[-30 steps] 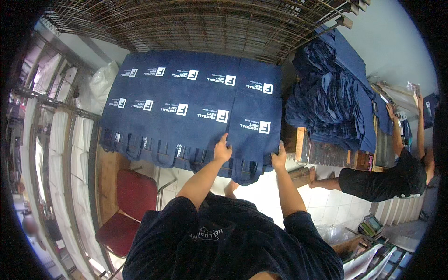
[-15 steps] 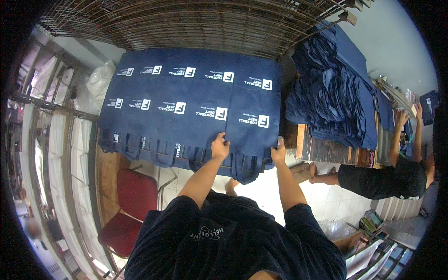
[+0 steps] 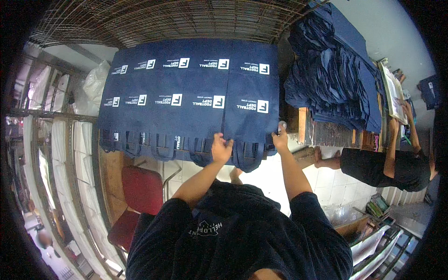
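Navy bag [image 3: 249, 116] (rightmost of the overlapped row): left hand [image 3: 220, 148] pinches its near hem at 6 o'clock, right hand [image 3: 280, 140] grips its 4 o'clock corner.

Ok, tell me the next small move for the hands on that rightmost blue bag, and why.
Probably lift the near edge of the rightmost bag clear. Both hands already sit there: the left hand by the hanging handles, the right hand at the bag's right corner. Its far end lies flat among the other bags.
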`<state>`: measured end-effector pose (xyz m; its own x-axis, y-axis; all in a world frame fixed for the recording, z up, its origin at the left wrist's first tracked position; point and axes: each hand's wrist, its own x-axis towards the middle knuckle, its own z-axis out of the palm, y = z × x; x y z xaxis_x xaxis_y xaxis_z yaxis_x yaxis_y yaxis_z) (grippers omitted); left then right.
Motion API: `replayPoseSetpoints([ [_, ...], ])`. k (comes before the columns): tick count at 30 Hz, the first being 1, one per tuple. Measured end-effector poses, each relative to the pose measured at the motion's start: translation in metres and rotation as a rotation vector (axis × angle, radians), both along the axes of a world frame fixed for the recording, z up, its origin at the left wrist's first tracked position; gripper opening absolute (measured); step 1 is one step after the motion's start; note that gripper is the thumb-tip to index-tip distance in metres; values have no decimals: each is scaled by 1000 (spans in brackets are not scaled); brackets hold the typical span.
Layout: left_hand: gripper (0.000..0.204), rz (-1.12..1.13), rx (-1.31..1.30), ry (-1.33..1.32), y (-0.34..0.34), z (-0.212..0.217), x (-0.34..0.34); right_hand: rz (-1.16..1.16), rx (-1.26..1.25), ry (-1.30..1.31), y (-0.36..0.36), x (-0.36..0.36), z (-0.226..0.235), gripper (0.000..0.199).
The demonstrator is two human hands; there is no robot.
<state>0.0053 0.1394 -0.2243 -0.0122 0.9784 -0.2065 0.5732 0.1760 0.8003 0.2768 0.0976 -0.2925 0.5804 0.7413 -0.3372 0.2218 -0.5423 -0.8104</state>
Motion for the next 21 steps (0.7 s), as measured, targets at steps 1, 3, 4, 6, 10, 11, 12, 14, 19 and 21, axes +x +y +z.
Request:
replayPoseSetpoints([
  [1,50,-24,-86,-28,-14,4,-2,5,-33,-8,0,-2,8,57],
  [3,52,2,-170,-29,-37,-1,-3,-9,-30,4,-2,-1,8,57],
  [4,53,20,-211,-30,-46,-8,-3,-11,-26,9,-1,-3,13,57],
  [6,58,-31,-213,11,-53,-17,-2,-1,-71,21,0,-6,25,57],
  [10,64,-53,-253,106,-51,-9,10,23,-91,-10,1,-5,25,59],
  [11,66,-42,-280,127,-49,-4,13,40,-94,-57,0,-4,22,59],
  [12,68,-30,-306,132,-47,1,16,37,-87,-50,0,-4,21,60],
  [14,71,-6,-358,142,-44,8,21,32,-72,-38,-1,-4,19,60],
  [19,74,-7,-349,31,-44,-19,23,45,-43,-88,0,-4,22,57],
  [21,72,55,-346,-280,-47,-33,24,34,-57,-93,1,-7,32,56],
])
